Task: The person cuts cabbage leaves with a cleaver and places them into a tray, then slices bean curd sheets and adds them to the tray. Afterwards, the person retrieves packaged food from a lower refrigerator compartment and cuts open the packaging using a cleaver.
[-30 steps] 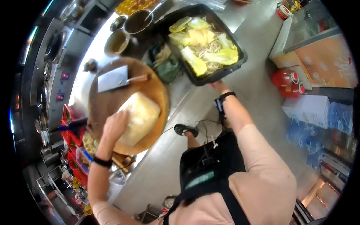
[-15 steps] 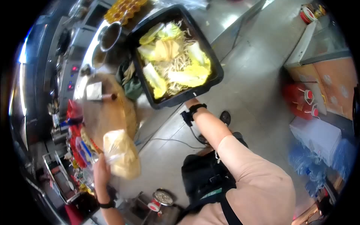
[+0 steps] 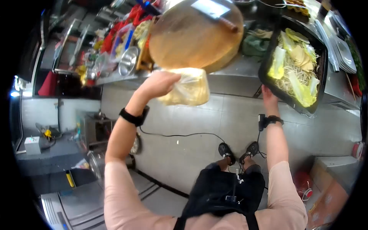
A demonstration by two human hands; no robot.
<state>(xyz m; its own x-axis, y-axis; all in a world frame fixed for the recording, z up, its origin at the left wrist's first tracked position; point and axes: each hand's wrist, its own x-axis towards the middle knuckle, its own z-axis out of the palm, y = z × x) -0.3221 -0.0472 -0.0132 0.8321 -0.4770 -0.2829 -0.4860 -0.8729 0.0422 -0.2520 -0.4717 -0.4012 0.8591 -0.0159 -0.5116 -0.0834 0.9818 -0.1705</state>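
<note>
My left hand is closed on the gathered end of a clear plastic bag with pale yellow food inside. The bag hangs at the near edge of a round wooden chopping block. A cleaver lies on the block, its brown handle toward the right. My right hand grips the near left corner of a black rectangular tray; part of its fingers is hidden beneath the rim. Bean sprouts, cabbage leaves and pale yellow slices lie in the tray, which juts past the counter's front edge.
A green cloth sits between block and tray. Left of the block are a steel bowl and several containers of ingredients. Stacked white plates stand right of the tray. A cable runs from my left wrist toward my feet.
My view has turned, so the counter now lies across the top. The tray has come down toward the counter from in front of me. My left hand still holds the bag, nearer the block.
</note>
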